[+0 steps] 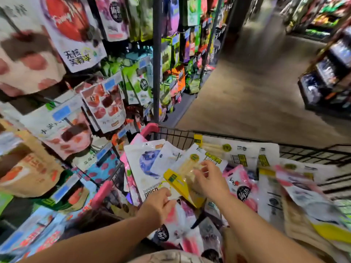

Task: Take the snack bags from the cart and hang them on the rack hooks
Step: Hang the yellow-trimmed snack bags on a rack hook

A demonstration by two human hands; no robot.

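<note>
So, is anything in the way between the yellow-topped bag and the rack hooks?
The left hand and right hand hold the bag over the cart. Nothing visible blocks the way to the rack, though hung bags cover its near side.

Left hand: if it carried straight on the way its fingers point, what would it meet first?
Most likely the yellow-topped bag that the right hand grips. The left hand points at its lower edge and may already touch it; blur hides contact.
</note>
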